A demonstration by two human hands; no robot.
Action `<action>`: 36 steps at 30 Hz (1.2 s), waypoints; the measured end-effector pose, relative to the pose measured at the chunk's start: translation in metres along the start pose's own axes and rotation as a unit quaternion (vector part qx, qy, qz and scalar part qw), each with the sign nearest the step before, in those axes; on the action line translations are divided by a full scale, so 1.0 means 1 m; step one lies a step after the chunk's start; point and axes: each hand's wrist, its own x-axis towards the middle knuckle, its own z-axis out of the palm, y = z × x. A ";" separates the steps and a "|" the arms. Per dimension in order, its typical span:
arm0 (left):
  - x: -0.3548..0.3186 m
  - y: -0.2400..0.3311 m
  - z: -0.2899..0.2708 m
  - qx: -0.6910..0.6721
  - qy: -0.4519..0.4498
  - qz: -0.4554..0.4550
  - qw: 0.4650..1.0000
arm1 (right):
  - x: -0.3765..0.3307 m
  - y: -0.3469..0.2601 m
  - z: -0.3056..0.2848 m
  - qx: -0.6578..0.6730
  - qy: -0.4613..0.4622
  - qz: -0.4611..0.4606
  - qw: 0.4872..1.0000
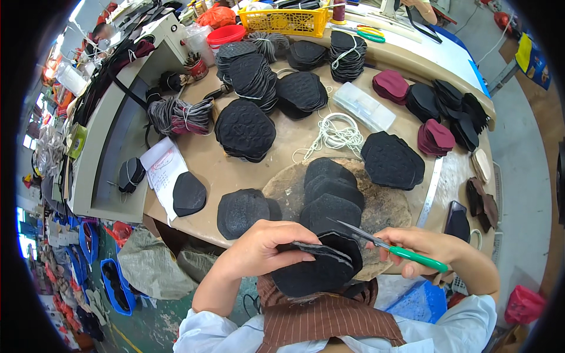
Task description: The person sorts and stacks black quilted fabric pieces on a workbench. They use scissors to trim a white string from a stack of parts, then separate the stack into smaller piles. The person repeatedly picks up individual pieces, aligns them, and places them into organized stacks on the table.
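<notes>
Brown tabletop (pixel 203 157) carries many black stacks (pixel 244 129), with a yellow basket (pixel 282 22) and a red bowl (pixel 225 36) at its far side. From my distant post, I see the left hand (pixel 259 248) pinching layered black pieces (pixel 312 276) near the table edge; the right hand (pixel 418 244) holds green-handled scissors (pixel 421 259). If the pinch loosens, layers could slip; if the scissors wander, their tip could nick the pieces or left hand.

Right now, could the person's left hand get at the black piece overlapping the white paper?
Probably not to grasp it: the left hand is gripping layered black pieces. Otherwise the way to the black piece looks mostly open, with a low black stack beside it.
</notes>
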 end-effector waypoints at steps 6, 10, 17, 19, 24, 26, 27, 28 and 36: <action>0.002 0.000 0.003 0.018 0.010 -0.003 1.000 | 0.007 -0.001 0.001 0.012 -0.036 -0.019 0.999; 0.001 0.000 0.001 0.022 0.010 -0.001 1.000 | 0.008 -0.002 0.000 0.016 -0.039 -0.004 0.999; -0.002 0.000 -0.002 0.014 0.010 0.000 1.000 | 0.005 -0.007 0.001 0.141 -0.036 0.066 0.987; -0.001 0.001 -0.002 0.014 0.010 0.001 1.000 | 0.004 -0.004 0.005 0.158 -0.011 0.037 0.987; -0.002 0.002 -0.003 0.013 0.014 0.001 1.000 | 0.001 -0.003 0.004 0.164 0.000 0.062 0.984; -0.002 0.002 -0.003 0.017 0.012 -0.005 1.000 | 0.001 -0.007 0.005 0.179 0.006 0.081 0.980; -0.002 0.002 -0.003 0.019 0.010 -0.006 1.000 | 0.001 -0.006 0.004 0.164 0.005 0.082 0.983; -0.002 0.003 -0.003 0.018 0.008 -0.008 1.000 | 0.000 -0.004 0.003 0.149 0.004 0.082 0.985; 0.002 0.006 0.001 0.021 -0.037 -0.031 0.999 | 0.005 -0.011 0.004 0.043 0.013 0.055 0.997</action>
